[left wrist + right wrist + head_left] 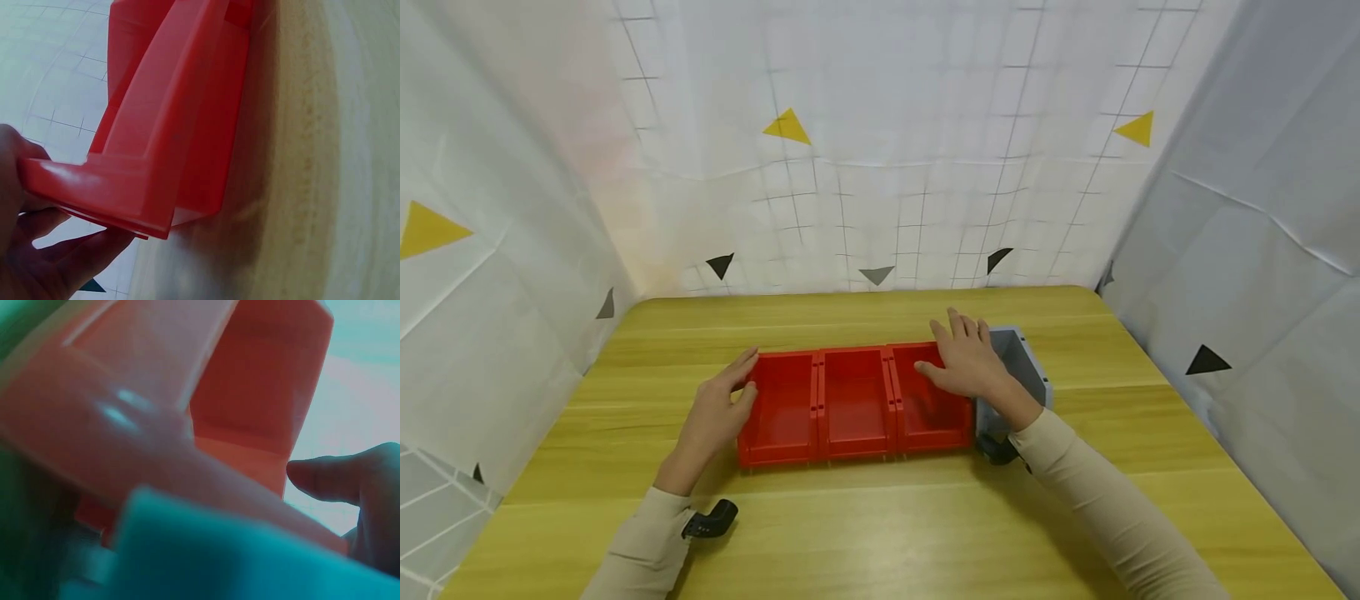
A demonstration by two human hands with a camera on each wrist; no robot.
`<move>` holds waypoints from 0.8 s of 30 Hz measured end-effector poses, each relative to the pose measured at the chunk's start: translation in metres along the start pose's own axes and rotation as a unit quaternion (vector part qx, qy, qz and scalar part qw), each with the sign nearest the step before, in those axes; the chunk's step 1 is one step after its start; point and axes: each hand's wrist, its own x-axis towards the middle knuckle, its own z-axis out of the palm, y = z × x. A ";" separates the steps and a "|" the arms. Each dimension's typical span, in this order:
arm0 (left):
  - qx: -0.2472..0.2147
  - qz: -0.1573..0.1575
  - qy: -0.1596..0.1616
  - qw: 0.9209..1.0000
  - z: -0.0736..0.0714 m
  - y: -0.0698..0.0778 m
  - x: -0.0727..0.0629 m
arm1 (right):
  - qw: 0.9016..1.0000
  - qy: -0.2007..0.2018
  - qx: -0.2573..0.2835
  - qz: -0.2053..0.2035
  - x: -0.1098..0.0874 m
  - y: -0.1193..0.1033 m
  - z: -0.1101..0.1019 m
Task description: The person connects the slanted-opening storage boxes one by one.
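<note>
Three red bins stand side by side: the left bin, the middle bin and the right bin. A grey bin adjoins the row on the right. My left hand grips the left bin's outer side wall; in the left wrist view its rim lies between thumb and fingers. Fingers spread, my right hand hovers over the right red bin and the grey bin. In the right wrist view, the thumb overlaps a red bin's edge, while the other fingers are mostly hidden.
The bins stand on a wood-grain table. White sheeting with grid lines and coloured triangles hangs behind the table and at both sides. A black wrist device shows at the left cuff, another at the right.
</note>
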 end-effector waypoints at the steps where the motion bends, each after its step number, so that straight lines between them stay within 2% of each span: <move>1: 0.001 0.001 0.001 1.000 0.000 0.000 0.000 | 1.000 0.002 0.003 0.000 0.000 0.001 0.001; 10: 0.004 0.003 0.003 1.000 -0.002 0.000 -0.005 | 1.000 -0.002 0.014 -0.005 0.001 0.005 0.027; 15: 0.005 0.002 0.010 1.000 -0.004 -0.001 -0.006 | 0.999 0.020 0.037 -0.014 0.002 0.005 0.029; 19: 0.006 -0.001 0.005 1.000 -0.004 -0.002 -0.007 | 0.999 0.017 0.035 -0.020 0.002 0.006 0.032; 24: 0.005 -0.005 0.007 1.000 -0.002 -0.002 -0.008 | 0.998 0.019 0.060 -0.027 0.002 0.007 0.033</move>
